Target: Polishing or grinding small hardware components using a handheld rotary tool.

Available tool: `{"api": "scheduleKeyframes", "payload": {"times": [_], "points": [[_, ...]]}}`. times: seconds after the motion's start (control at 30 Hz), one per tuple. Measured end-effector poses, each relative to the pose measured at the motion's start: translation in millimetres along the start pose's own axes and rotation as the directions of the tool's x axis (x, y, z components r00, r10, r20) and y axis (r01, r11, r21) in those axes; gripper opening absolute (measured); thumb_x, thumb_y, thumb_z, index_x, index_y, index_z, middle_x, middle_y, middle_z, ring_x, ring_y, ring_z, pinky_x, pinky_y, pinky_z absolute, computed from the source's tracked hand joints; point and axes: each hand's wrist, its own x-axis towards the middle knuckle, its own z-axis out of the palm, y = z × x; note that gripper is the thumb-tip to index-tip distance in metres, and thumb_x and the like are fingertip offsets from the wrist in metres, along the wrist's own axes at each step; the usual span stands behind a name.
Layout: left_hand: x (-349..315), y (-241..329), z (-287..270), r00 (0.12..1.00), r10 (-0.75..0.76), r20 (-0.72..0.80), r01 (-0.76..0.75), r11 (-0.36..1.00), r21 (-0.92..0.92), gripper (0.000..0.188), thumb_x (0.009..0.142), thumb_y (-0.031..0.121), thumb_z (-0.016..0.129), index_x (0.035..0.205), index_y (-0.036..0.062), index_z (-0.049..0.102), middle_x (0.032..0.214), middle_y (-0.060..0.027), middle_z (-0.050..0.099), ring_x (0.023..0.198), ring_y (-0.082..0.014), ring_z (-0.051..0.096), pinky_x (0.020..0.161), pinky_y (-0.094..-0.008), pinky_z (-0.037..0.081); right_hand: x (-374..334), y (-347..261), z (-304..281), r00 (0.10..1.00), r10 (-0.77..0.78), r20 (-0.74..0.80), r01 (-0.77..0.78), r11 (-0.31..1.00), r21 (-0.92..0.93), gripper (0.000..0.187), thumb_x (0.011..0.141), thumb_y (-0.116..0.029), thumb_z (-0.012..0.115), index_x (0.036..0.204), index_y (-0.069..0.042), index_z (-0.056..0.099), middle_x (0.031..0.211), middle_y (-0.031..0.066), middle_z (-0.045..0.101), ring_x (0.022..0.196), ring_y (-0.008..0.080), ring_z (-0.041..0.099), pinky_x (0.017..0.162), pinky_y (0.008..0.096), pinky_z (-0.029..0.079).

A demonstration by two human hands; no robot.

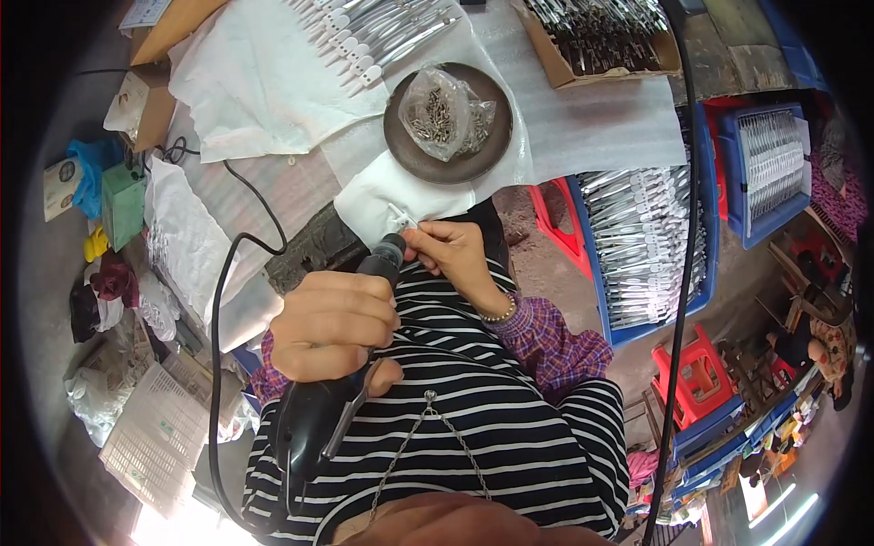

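My left hand [332,326] is closed around the body of a black corded power screwdriver [308,428]. The tool's chuck meets a small white-and-silver metal part [401,218], just above a white cloth [366,202]. My right hand [455,259] pinches that part between thumb and fingers, right beside the chuck; the fingers hide some of it. Beyond the cloth stands a dark round bowl [414,166]. In it lies a clear plastic bag [437,118] of small screws.
Long silver pieces with white heads [350,45] lie in a row at the far side. A cardboard box [628,76] of metal pieces stands far right. Blue crates [605,305] of silver pieces and a red stool [699,375] are to the right. The black cord [217,364] loops at left.
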Motion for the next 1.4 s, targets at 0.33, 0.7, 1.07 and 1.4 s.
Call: {"api": "scheduleKeyframes", "payload": {"times": [0.33, 0.7, 1.07, 1.4], "points": [[2, -10, 21, 0.999, 0.048, 0.004, -0.048, 0.998, 0.030, 0.026, 0.066, -0.007, 0.070, 0.071, 0.0012, 0.045, 0.057, -0.0122, 0.053, 0.047, -0.0231, 0.054, 0.046, -0.0356, 0.050, -1, 3, 0, 1.000, 0.009, -0.001, -0.009, 1.000, 0.007, 0.022, 0.087, -0.015, 0.062, 0.073, 0.001, 0.065, 0.055, -0.0035, 0.050, 0.047, 0.0015, 0.041, 0.041, 0.0169, 0.028], [4, -14, 24, 0.994, 0.087, -0.061, -0.082, 0.994, 0.079, 0.028, 0.068, -0.003, 0.072, 0.072, 0.0023, 0.045, 0.057, -0.0113, 0.054, 0.047, -0.0225, 0.053, 0.046, -0.0344, 0.049, -2, 0, 3, 0.999, -0.001, -0.035, 0.003, 0.999, 0.032, 0.026, 0.086, -0.016, 0.063, 0.066, 0.001, 0.064, 0.051, -0.0051, 0.049, 0.045, 0.0002, 0.038, 0.040, 0.0174, 0.025], [6, -8, 16, 0.993, 0.084, -0.082, -0.082, 0.996, 0.024, 0.029, 0.066, 0.001, 0.076, 0.075, -0.0020, 0.049, 0.061, -0.0126, 0.055, 0.048, -0.0239, 0.054, 0.046, -0.0344, 0.047, 0, -1, 2, 1.000, 0.011, 0.006, -0.011, 0.999, -0.030, 0.026, 0.089, -0.017, 0.060, 0.067, -0.003, 0.061, 0.053, -0.0045, 0.048, 0.045, 0.0018, 0.040, 0.041, 0.0171, 0.028], [-31, 33, -53, 0.964, 0.176, -0.200, -0.194, 0.978, -0.073, 0.038, 0.079, 0.020, 0.071, 0.097, 0.0046, 0.040, 0.069, -0.0131, 0.059, 0.057, -0.0249, 0.061, 0.052, -0.0361, 0.050, -21, -38, 15, 0.989, 0.045, 0.138, -0.020, 0.984, -0.180, 0.018, 0.089, -0.015, 0.060, 0.084, 0.001, 0.066, 0.065, -0.0011, 0.058, 0.052, 0.0020, 0.047, 0.045, 0.0169, 0.037]]}}
